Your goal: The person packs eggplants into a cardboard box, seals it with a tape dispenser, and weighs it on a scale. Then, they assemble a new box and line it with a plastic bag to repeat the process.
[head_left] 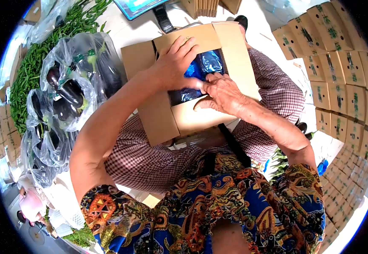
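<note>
An open cardboard box (148, 70) sits tilted across my lap, its flaps folded outward. Inside are dark items in shiny blue plastic bags (212, 61). My left hand (177, 63) lies across the box's left side with fingers spread, the fingertips on the far flap and the thumb reaching to my right hand. My right hand (224, 94) is bent over the near edge of the opening, its fingers curled against the blue plastic and its thumb along the near flap (205, 115). The right fingertips are partly hidden.
Clear plastic bags of eggplants (69, 93) lie to the left, beside a heap of green peppers (31, 70). Stacked cardboard boxes (340, 70) line the right. A screen on a stand (139, 6) and flattened cardboard (205, 7) are ahead. Another person (31, 205) is at lower left.
</note>
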{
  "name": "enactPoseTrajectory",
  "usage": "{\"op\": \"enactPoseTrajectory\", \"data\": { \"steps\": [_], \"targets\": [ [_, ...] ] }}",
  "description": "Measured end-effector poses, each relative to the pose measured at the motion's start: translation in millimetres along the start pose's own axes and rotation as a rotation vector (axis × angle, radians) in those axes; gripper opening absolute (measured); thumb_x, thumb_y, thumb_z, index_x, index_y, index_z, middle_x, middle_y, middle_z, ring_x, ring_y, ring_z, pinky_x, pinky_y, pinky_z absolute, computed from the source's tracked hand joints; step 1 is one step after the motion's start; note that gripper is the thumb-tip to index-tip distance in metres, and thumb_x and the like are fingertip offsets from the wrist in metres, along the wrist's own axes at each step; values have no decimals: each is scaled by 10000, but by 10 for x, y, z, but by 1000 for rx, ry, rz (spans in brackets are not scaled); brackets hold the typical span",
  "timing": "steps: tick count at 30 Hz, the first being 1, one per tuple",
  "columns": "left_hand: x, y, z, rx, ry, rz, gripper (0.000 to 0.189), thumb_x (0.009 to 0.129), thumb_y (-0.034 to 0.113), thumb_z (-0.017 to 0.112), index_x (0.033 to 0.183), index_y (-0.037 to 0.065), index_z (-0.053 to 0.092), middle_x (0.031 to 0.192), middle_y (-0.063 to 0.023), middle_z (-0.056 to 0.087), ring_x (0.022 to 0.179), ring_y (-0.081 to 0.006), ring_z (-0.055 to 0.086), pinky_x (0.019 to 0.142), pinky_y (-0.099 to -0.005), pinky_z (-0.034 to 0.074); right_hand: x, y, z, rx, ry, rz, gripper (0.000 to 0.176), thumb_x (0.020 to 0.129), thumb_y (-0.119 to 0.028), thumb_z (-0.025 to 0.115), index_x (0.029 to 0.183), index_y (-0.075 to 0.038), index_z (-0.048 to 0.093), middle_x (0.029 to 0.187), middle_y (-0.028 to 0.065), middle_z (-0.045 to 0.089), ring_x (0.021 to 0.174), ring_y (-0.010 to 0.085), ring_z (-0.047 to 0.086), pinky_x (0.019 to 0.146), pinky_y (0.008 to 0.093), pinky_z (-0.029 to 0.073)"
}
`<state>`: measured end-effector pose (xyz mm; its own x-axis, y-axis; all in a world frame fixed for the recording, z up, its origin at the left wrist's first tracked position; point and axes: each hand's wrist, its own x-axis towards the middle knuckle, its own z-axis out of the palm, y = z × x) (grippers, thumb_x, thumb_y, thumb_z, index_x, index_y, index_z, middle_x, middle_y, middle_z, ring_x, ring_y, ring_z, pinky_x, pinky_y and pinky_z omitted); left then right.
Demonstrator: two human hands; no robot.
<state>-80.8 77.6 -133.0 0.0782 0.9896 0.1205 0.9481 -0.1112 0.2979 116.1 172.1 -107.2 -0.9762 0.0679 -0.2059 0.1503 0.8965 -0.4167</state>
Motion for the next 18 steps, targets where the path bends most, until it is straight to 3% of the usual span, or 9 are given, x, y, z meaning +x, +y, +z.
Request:
{"op": "enactPoseTrajectory", "data": {
  "steps": [2, 5, 7, 9, 12, 13, 15, 17, 18],
  "targets": [
    [-73, 126, -42, 41, -104, -5, 1244, 488, 705, 724, 1404, -24, 301, 1483, -220, 251, 1385, -393, 211, 1070, -538, 274, -29, -3, 34, -16, -19, 54, 559, 697, -485, 726, 978, -16, 607, 1002, 144, 556, 1001, 330, 534, 852, 445, 429],
    [-131, 110, 31, 32, -42, 22, 1266, 472, 719, 717, 1403, -28, 299, 1485, -219, 250, 1390, -392, 198, 1062, -560, 266, -127, 44, 143, 68, 201, -40, 573, 702, -490, 721, 1008, -20, 604, 1110, 157, 531, 1056, 340, 493, 860, 456, 411],
    [-126, 99, 12, 18, -58, 10, 1290, 450, 735, 712, 1405, -27, 296, 1489, -218, 241, 1395, -389, 186, 1060, -565, 264, -170, 115, -5, -120, 381, 26, 645, 702, -454, 750, 1170, -49, 566, 1340, 187, 442, 1170, 357, 455, 907, 498, 382],
    [-123, 113, 15, 30, -83, -5, 1310, 435, 754, 700, 1405, -27, 296, 1490, -218, 237, 1396, -387, 180, 1059, -565, 266, -223, 270, -205, -179, 653, 250, 671, 715, -366, 759, 1253, -54, 508, 1295, 205, 472, 1147, 354, 479, 928, 469, 405],
    [-106, 118, -12, 107, -137, -12, 1324, 428, 795, 664, 1400, -29, 302, 1491, -214, 233, 1391, -390, 183, 1055, -553, 280, -256, 761, -226, 519, 306, 711, 618, 826, -369, 698, 1291, -19, 491, 1114, 224, 624, 955, 298, 652, 915, 356, 489],
    [-89, 112, -26, 97, -132, -4, 1323, 429, 795, 665, 1400, -29, 303, 1492, -213, 232, 1392, -391, 182, 1056, -555, 278, -286, 831, -255, 749, 294, 773, 533, 829, -336, 708, 1229, -20, 555, 980, 180, 675, 866, 238, 673, 833, 326, 526],
    [-123, 118, -41, 71, -127, -13, 1321, 430, 794, 666, 1398, -28, 305, 1493, -212, 229, 1394, -393, 179, 1058, -558, 276, -395, 682, -421, 909, 315, 485, 429, 828, -320, 708, 1118, -17, 619, 882, 155, 689, 808, 199, 675, 759, 289, 535],
    [-138, 115, -3, 36, -105, -10, 1304, 416, 763, 694, 1390, -19, 321, 1487, -204, 241, 1390, -395, 180, 1061, -555, 275, -309, 256, -704, 472, 157, 509, 397, 841, -410, 673, 905, -25, 599, 721, 117, 615, 695, 210, 630, 629, 332, 505],
    [-135, 104, -10, 28, -92, -10, 1288, 405, 736, 715, 1381, -13, 336, 1481, -194, 254, 1386, -394, 183, 1059, -554, 277, -232, 184, -586, 284, 310, 367, 438, 845, -454, 646, 915, -27, 574, 741, 125, 589, 692, 236, 609, 614, 363, 494]
  ]
}}
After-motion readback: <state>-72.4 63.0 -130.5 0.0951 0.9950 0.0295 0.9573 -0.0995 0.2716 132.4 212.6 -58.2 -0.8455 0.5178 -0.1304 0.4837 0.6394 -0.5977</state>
